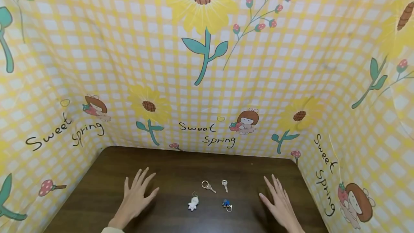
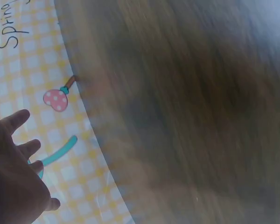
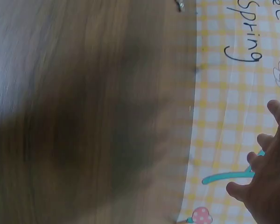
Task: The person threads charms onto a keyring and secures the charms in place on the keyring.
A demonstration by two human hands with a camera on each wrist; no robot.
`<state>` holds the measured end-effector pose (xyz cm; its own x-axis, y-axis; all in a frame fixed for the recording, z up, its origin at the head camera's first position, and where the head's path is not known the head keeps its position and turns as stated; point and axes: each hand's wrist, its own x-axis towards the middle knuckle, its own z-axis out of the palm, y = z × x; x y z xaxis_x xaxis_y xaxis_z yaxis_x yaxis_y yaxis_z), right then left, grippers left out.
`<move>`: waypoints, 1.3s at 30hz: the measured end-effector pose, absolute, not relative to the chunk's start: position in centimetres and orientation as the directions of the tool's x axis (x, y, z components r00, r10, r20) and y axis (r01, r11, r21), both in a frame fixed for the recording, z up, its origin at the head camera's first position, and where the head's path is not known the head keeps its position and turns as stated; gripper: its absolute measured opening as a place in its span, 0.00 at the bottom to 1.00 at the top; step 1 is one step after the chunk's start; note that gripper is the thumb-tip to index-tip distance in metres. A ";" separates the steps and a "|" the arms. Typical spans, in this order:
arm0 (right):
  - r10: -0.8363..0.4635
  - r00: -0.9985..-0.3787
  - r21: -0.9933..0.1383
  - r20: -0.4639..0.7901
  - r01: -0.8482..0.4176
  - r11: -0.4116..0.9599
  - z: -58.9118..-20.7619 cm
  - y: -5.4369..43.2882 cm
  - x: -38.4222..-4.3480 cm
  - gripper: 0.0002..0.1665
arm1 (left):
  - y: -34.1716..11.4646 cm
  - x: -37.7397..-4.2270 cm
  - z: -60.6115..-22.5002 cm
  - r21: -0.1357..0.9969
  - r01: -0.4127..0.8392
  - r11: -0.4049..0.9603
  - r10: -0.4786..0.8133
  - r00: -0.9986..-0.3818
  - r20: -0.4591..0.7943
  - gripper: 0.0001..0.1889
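Note:
My left hand [image 1: 137, 197], fingers spread, hovers over the left part of the dark wooden table [image 1: 174, 164] and holds nothing. On the right side, my right hand [image 1: 279, 204] is likewise spread and bare. Between them lie several small items. A white figure keychain [image 1: 193, 203] is nearest the left hand. Behind it lies a key with a round ring [image 1: 211, 188], and to the right of that a single key [image 1: 225, 186]. A blue charm with a metal clasp [image 1: 226, 203] lies nearest the right hand. Both wrist views show the spread fingers at the outer edge.
A yellow-and-white checked cloth [image 1: 200, 100] printed with flowers and lettering rises like a wall behind the table and along its left and right sides. The table's back edge meets this cloth.

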<state>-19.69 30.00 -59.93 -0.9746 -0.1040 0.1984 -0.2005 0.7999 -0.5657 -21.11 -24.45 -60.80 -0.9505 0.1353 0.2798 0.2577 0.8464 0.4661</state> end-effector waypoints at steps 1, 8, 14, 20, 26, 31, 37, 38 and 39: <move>-0.104 -0.975 -0.577 0.198 -0.202 0.791 -60.0 29.7 -19.7 0.41 | -24.2 -21.1 -60.8 0.470 0.262 0.843 0.136 -0.949 0.285 0.34; -0.090 -0.963 -0.651 0.252 -0.238 0.721 -61.0 27.5 -19.9 0.41 | -21.9 -21.0 -61.0 0.500 0.273 0.822 0.120 -0.941 0.317 0.27; -0.092 -0.939 -0.677 0.332 -0.305 0.670 -61.9 25.3 -20.4 0.36 | -19.7 -20.9 -60.9 0.594 0.206 0.777 0.078 -0.969 0.234 0.19; -0.108 -0.881 -0.634 0.461 -0.413 0.654 -63.1 23.3 -20.7 0.28 | -17.6 -21.2 -61.4 0.682 0.146 0.717 0.038 -0.984 0.171 0.11; -0.114 -0.879 -0.679 0.462 -0.434 0.592 -64.1 21.8 -21.1 0.22 | -15.6 -21.7 -62.1 0.698 0.241 0.675 0.059 -0.960 0.274 0.07; -0.098 -0.890 -0.723 0.445 -0.422 0.546 -65.0 20.7 -21.1 0.20 | -14.2 -22.0 -62.7 0.717 0.276 0.640 0.059 -0.948 0.313 0.07; -0.100 -0.913 -0.775 0.396 -0.390 0.498 -65.9 20.1 -21.0 0.17 | -12.6 -22.4 -63.1 0.732 0.271 0.625 0.048 -0.949 0.310 0.06; -0.099 -0.915 -0.777 0.391 -0.386 0.498 -65.9 20.0 -21.0 0.16 | -12.4 -22.4 -63.1 0.735 0.271 0.622 0.049 -0.950 0.309 0.06; -0.100 -0.916 -0.776 0.389 -0.385 0.499 -66.0 20.0 -20.9 0.16 | -12.2 -22.5 -63.0 0.739 0.272 0.616 0.049 -0.950 0.308 0.06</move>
